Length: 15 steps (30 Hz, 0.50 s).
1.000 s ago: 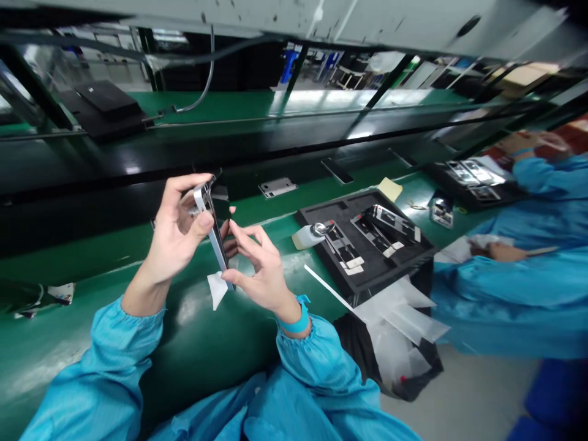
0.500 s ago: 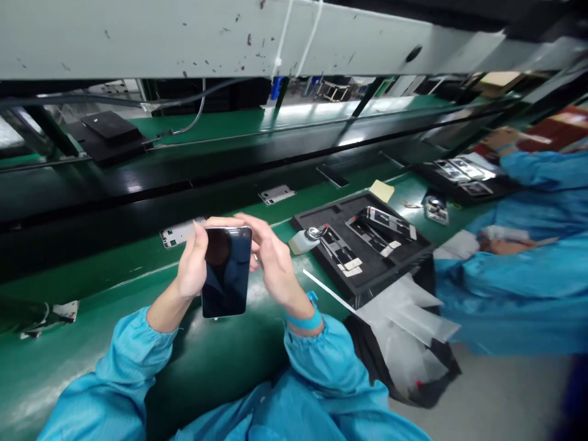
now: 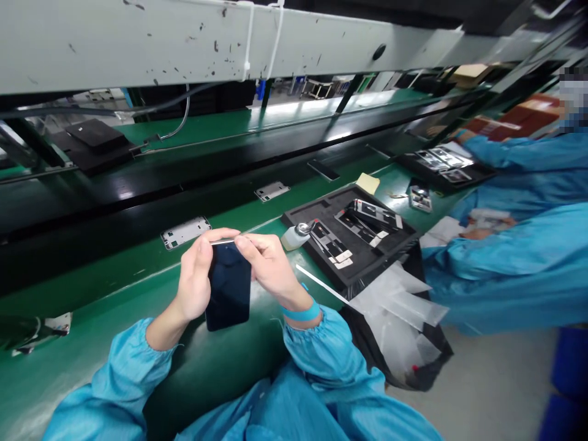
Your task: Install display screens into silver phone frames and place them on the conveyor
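Note:
I hold a black phone (image 3: 228, 288) upright over the green bench, its dark glass screen facing me. My left hand (image 3: 196, 275) grips its left side, with the fingers curled over the top edge. My right hand (image 3: 269, 267) wraps the right side, thumb and forefinger pinched at the top right corner. Both of my sleeves are blue, and a blue band circles my right wrist.
A black foam tray (image 3: 395, 245) with phone parts lies to the right, a small white bottle (image 3: 294, 236) beside it. Metal phone frames (image 3: 184, 231) sit along the black conveyor. A black bag with clear film (image 3: 404, 318) hangs off the bench edge. A blue-coated person (image 3: 514, 245) works at right.
The phone went from edge-on to screen facing me, then dropped a little lower. The white cloth under it a second ago is out of sight.

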Each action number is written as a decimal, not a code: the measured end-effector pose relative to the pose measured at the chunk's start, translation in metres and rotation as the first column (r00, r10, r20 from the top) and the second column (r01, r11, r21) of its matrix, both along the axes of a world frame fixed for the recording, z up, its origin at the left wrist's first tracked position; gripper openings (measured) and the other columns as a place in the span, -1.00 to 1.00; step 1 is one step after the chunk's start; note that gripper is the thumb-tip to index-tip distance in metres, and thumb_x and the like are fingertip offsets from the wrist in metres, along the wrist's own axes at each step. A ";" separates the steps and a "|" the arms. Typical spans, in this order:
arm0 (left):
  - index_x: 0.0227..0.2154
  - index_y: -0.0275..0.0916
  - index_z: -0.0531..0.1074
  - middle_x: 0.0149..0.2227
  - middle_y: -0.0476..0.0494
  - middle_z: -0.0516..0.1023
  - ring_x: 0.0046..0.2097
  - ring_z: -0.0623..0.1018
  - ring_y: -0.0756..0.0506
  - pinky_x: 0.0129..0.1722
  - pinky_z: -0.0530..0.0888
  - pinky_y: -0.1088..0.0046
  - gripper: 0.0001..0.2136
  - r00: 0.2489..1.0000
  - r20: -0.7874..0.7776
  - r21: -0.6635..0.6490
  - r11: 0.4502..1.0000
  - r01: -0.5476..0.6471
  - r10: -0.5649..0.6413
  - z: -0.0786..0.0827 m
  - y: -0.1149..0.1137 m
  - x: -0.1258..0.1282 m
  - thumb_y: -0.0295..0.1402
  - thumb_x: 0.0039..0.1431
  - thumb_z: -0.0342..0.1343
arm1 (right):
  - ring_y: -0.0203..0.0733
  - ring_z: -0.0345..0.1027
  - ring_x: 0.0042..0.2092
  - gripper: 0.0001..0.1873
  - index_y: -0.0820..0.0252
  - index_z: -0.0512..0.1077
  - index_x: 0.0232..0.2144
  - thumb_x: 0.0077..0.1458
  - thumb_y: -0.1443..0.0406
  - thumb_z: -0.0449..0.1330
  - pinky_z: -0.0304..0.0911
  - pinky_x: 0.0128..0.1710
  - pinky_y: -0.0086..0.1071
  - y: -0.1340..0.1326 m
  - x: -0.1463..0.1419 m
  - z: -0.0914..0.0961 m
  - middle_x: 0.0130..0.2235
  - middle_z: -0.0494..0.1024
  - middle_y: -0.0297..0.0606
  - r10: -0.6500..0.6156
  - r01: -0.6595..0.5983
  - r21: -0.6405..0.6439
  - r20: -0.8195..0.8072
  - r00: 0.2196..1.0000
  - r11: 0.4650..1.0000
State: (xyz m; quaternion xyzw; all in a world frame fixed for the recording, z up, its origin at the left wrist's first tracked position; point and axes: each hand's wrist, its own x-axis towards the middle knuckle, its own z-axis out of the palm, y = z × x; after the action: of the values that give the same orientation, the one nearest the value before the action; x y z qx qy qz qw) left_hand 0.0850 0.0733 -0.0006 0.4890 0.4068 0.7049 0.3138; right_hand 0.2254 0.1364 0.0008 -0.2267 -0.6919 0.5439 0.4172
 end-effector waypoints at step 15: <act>0.06 -0.14 0.43 -0.28 -0.18 0.74 -0.37 0.74 -0.18 -0.33 0.73 0.28 -0.38 0.843 0.534 -0.021 0.998 -0.056 0.058 0.012 0.023 -0.016 0.35 0.42 0.00 | -0.33 0.15 -0.67 -0.08 0.11 0.29 -0.70 0.19 -0.53 0.06 0.10 -0.63 -0.42 -0.011 0.007 -0.070 -0.72 0.31 -0.35 0.279 -0.249 -0.200 0.141 0.950 0.948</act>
State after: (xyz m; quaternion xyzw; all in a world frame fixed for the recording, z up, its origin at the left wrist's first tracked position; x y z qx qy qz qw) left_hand 0.0694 0.0965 0.0118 0.2604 0.3193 0.8213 0.3947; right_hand 0.2329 0.1252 -0.0691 -0.2136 -0.6967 0.6341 0.2585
